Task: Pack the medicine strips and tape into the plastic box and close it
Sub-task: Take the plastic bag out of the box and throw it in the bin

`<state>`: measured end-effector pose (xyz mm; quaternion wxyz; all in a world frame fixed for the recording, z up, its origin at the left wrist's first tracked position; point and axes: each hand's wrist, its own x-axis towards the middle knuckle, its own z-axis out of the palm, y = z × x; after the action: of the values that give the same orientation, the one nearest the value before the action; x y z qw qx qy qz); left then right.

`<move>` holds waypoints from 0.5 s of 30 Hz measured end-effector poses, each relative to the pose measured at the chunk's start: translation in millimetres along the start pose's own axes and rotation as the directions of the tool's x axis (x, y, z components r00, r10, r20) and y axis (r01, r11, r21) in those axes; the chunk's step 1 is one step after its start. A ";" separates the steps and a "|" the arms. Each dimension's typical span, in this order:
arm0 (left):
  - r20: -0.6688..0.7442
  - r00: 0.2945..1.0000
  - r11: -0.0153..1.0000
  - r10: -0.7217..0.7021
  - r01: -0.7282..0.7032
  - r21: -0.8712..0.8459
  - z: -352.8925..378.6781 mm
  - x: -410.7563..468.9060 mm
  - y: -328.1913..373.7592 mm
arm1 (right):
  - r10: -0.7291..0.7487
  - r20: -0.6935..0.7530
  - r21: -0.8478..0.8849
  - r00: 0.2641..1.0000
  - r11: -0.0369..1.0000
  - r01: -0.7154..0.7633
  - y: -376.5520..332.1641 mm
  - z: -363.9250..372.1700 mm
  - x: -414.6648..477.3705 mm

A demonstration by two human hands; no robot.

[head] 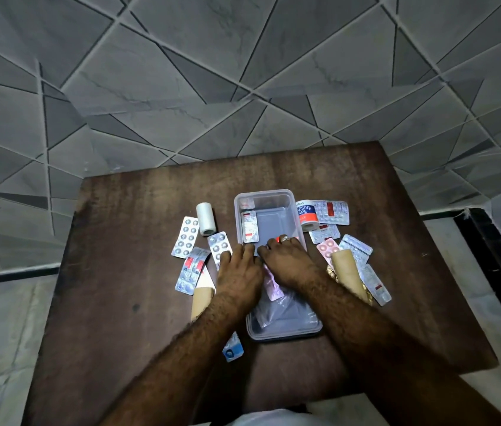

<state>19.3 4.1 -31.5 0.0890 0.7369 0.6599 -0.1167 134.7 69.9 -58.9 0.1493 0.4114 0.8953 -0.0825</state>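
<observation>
Although the left hand (238, 265) and right hand (283, 259) are laid over the near rim of the plastic box (238, 210), whether either grip is closed on anything cannot be told. One medicine strip (249, 227) is seen inside the box, at least nine around it: light, slippery foil, best pinched by an edge. Two rigid tape rolls are counted: a white roll (205, 218) left of the box, an adhesive tape roll (306, 215) right.
</observation>
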 end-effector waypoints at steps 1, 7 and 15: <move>-0.014 1.000 1.000 -0.007 0.007 -0.019 -0.3 1.3 -0.1 | 0.004 -0.001 0.020 1.000 1.000 -0.004 0.9 -1.6 -0.2; -0.156 0.974 0.906 -0.162 0.084 -0.415 -8.8 15.0 -5.3 | 0.110 0.013 0.338 0.994 0.935 -0.108 13.6 -20.3 -2.7; -0.095 0.957 0.488 -0.275 0.054 -0.871 -36.4 16.1 1.1 | 0.392 -0.002 0.886 0.920 0.428 -0.180 54.6 -53.5 -28.2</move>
<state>24.0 29.7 -1.3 0.3573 0.5355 0.7032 0.3017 183.0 99.6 -0.4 -0.1627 0.5820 0.6544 -0.4545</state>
